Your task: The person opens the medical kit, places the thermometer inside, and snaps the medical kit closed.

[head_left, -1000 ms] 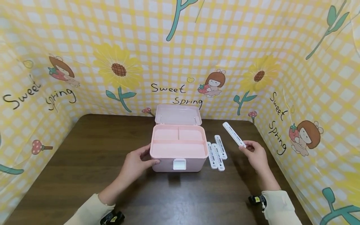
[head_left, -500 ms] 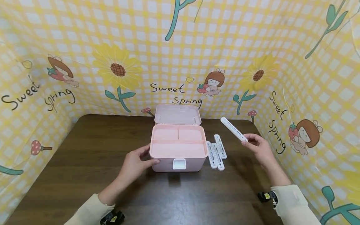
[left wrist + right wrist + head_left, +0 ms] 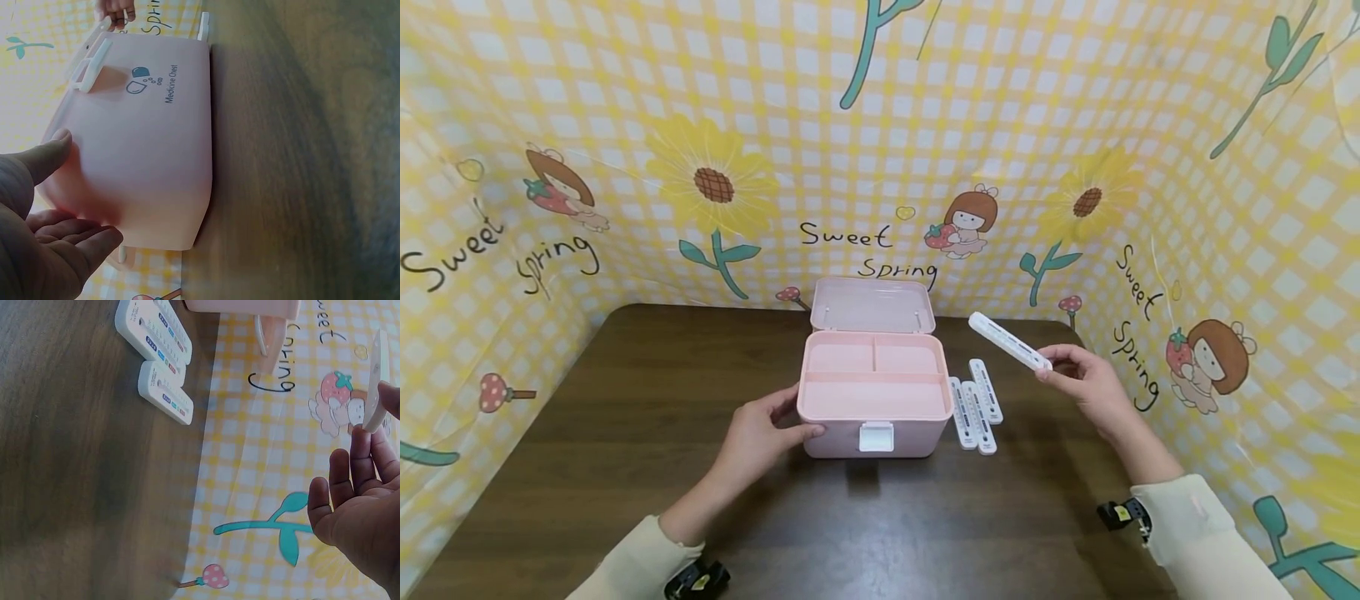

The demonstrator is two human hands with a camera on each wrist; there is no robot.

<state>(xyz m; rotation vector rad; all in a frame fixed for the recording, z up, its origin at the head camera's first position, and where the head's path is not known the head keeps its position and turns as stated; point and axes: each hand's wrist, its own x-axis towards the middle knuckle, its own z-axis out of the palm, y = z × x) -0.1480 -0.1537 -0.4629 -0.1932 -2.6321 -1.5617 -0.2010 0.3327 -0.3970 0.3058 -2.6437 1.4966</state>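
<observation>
A pink medicine chest (image 3: 835,442) stands on the table with its lid (image 3: 872,307) raised at the back. Its top tray (image 3: 874,400) has three bare compartments. My left hand (image 3: 760,437) grips the chest's left front corner, thumb on the front wall and fingers along the side. Between thumb and fingertips, my right hand (image 3: 1090,390) pinches one end of a slim white thermometer (image 3: 1006,340). It is held in the air to the right of the chest, its free end pointing up and left. Three similar thermometers (image 3: 165,394) lie side by side on the table, close to the chest's right wall.
The brown wooden table (image 3: 647,400) reaches back to a yellow checked cloth (image 3: 715,75), which rises behind and on both sides. A white latch (image 3: 877,437) sticks out from the chest's front. The raised lid stands close to the back cloth.
My right hand has moved slightly up and away from the body, and the thermometer in it has tipped flatter, its free end swinging left toward the chest. The left hand and chest have stayed put.
</observation>
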